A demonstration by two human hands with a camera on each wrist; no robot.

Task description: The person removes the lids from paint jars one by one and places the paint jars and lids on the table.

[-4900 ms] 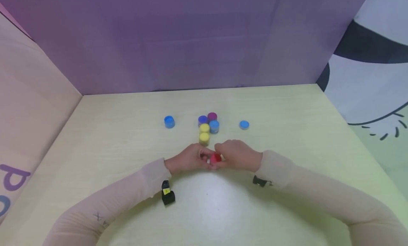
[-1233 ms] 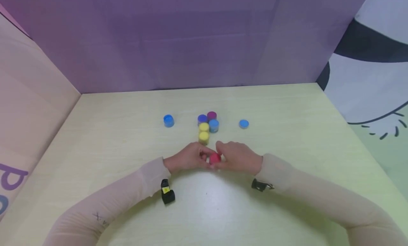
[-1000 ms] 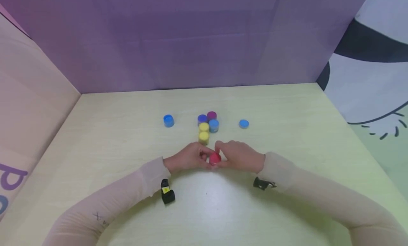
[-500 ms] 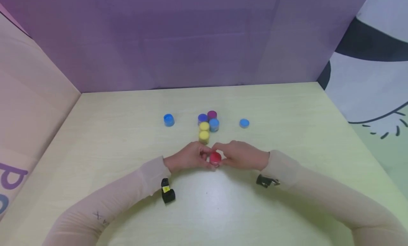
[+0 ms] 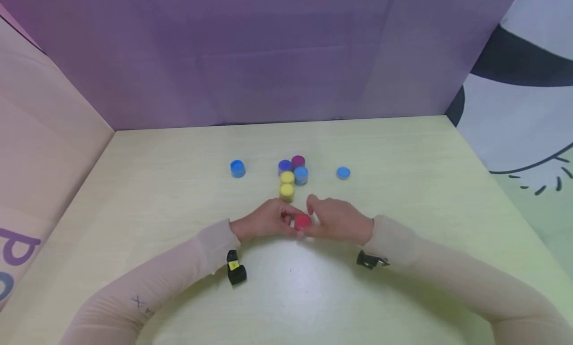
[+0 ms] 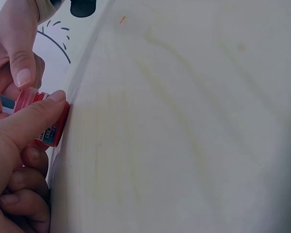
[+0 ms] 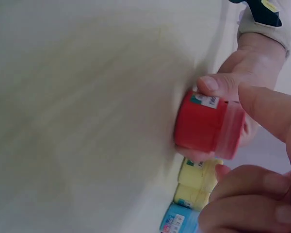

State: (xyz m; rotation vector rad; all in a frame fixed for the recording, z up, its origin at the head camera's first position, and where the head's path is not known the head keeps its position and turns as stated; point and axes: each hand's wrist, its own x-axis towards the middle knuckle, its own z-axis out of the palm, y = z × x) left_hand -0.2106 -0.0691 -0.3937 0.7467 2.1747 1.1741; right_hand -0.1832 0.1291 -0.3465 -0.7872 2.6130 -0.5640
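A small red paint jar (image 5: 302, 221) with a label stands at the front of the row of jars. My left hand (image 5: 264, 220) grips its side, thumb on the label in the left wrist view and a finger on the opposite side. The red lid (image 7: 230, 128) sits on the jar. My right hand (image 5: 342, 219) is at the lid: the thumb is right at its edge, while the index finger is lifted apart from it. The other fingers of that hand are loosely bent, holding nothing.
Two yellow jars (image 5: 287, 192) stand just behind, then a light blue jar (image 5: 301, 175), a violet jar (image 5: 284, 167) and a magenta jar (image 5: 298, 161). An open blue jar (image 5: 238, 169) is to the left; a blue lid (image 5: 343, 173) lies to the right.
The right hand has turned back and forth at the lid, its fingers closing near it half a second ago and now spread wider. The left hand and the jar stay in place.
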